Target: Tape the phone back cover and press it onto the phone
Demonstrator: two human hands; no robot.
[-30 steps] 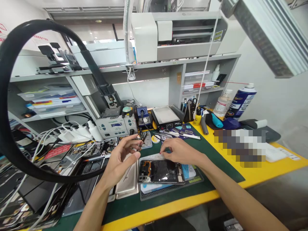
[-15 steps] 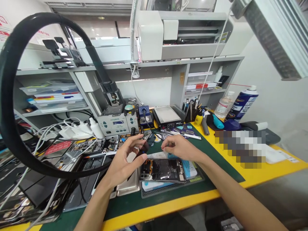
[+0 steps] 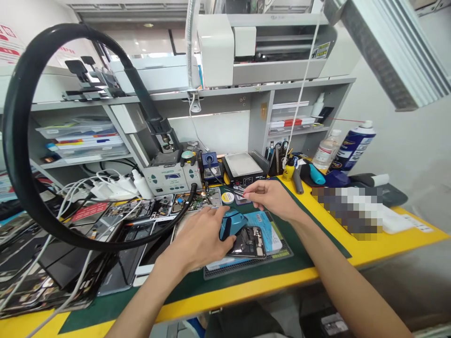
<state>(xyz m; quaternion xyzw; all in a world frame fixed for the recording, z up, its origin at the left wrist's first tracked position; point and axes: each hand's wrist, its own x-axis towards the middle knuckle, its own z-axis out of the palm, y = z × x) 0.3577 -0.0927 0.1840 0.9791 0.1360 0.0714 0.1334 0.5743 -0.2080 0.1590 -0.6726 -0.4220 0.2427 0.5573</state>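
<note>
My left hand [image 3: 204, 237] is closed at the left edge of a glossy blue phone back cover [image 3: 233, 222], thumb and fingers on either side. The cover is tilted over an opened phone [image 3: 250, 242], hiding its left part. The phone's dark inside faces up, and it lies on a blue-and-white pad [image 3: 270, 232]. Farther back, my right hand [image 3: 269, 199] pinches a thin tool [image 3: 238, 191], which looks like tweezers; the fingers cover part of it. A small round yellow-and-white tin [image 3: 227, 197] sits between my hands.
Disassembled phones and boards [image 3: 197, 201] crowd the left, beneath a black flexible hose [image 3: 10, 141]. Behind stand a soldering station [image 3: 171, 178], a heating plate [image 3: 244, 166] and a tool holder [image 3: 278, 157]. A spray can [image 3: 354, 148] and a bottle [image 3: 327, 150] are at right.
My left hand has turned palm-down and lowered the cover over the phone; the cover now reflects blue. My right hand has moved back and right, away from the phone, to the thin tools.
</note>
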